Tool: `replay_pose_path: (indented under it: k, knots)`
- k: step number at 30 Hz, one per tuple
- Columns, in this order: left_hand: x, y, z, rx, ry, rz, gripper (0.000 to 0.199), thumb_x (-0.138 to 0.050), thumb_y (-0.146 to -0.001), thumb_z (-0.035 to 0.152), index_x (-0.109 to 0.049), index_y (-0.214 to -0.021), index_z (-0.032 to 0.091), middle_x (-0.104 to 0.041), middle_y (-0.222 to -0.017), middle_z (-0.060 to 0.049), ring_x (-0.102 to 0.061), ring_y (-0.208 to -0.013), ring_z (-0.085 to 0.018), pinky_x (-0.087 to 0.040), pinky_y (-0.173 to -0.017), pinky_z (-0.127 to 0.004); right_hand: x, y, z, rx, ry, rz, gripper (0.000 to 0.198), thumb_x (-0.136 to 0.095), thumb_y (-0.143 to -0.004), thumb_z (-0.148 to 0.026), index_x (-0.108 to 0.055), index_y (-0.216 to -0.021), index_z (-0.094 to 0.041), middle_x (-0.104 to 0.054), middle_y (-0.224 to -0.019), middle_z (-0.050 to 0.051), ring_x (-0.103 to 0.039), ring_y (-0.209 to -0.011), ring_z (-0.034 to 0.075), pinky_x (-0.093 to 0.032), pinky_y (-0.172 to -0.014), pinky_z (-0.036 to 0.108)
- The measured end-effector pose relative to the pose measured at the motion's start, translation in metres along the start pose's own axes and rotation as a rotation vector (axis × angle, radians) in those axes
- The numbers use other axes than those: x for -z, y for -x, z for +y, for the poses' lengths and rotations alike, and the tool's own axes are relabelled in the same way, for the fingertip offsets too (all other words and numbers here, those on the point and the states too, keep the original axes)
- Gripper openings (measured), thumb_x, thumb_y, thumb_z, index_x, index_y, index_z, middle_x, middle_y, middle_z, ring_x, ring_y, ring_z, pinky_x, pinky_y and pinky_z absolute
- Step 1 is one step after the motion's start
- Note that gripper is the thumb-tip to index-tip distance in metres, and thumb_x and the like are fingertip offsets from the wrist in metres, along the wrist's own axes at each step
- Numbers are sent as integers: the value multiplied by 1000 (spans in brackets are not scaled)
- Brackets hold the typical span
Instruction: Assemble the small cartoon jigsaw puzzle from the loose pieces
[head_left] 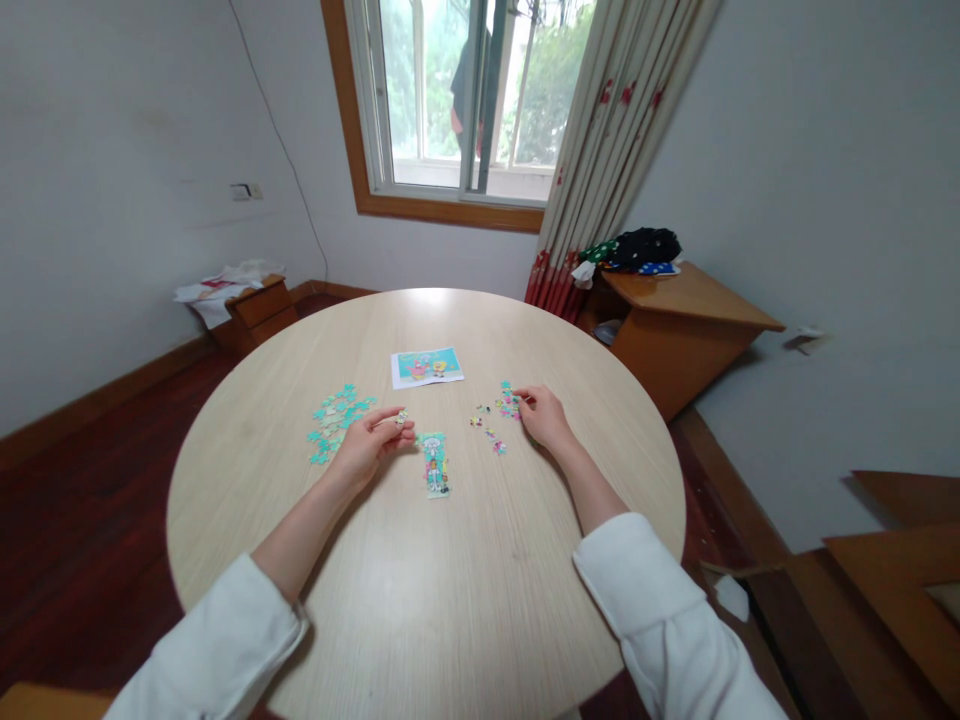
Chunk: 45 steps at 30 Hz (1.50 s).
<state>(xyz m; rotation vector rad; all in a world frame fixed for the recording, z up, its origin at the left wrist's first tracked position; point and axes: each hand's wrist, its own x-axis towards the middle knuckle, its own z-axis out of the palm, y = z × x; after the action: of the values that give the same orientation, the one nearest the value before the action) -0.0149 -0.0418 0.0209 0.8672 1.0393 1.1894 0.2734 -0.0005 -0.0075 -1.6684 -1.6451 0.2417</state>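
Observation:
Between the thumb and fingers of my left hand [369, 443] is a small puzzle piece [402, 417], held just above the table. Right of that hand lies a partly joined jigsaw puzzle [435, 466], a narrow upright strip with cartoon figures on teal. My right hand [546, 416] has its fingertips down at a small cluster of colourful puzzle pieces [507, 402]; whether it grips one I cannot make out. Several loose pieces [492, 437] lie left of it. A wider spread of teal pieces [330, 430] is beside my left hand, partly hidden by it.
A picture card [427, 369] with cartoon figures lies behind the puzzle on the round wooden table [435, 610]. At the back right is a wooden desk [682, 300] with dark cloth on it. A person [471, 90] stands outside the window.

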Motion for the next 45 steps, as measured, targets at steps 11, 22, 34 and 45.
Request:
replay_pose_path:
  k: [11,22,34,45]
  knots:
    - [0,-2,2,65,58,28,22,-62,-71,8,-52,-90,12,-70,-73,-7,-66,-59,-12,-57,-61,-25,4,1,-5,-3,-27,5,25,-48,-77,-10,-69,-90,-14,-65,-92,10,-60,-82,17,-46,-80,32]
    - [3,-5,0,92,81,-8,11,-58,-77,9,-48,-76,14,-69,-69,-7,-65,-54,-11,-56,-55,-22,-3,10,-21,135,-80,-50,17,-55,-77,-12,-70,-81,-16,-63,-85,7,-58,-79,15,-45,-75,29]
    - [-4,0,6,140,95,-28,18,-50,-79,2,-53,-95,9,-70,-72,-10,-67,-59,-14,-58,-61,-26,-11,24,-42,306,74,-277,14,-64,-79,-25,-70,-90,-18,-60,-94,8,-54,-90,19,-36,-83,36]
    - [-7,4,7,150,47,-86,29,-50,-77,0,-50,-105,10,-70,-75,-11,-69,-64,-15,-58,-64,-27,-10,24,-47,255,49,-283,9,-64,-78,-21,-66,-85,-17,-61,-91,7,-54,-88,18,-34,-83,35]
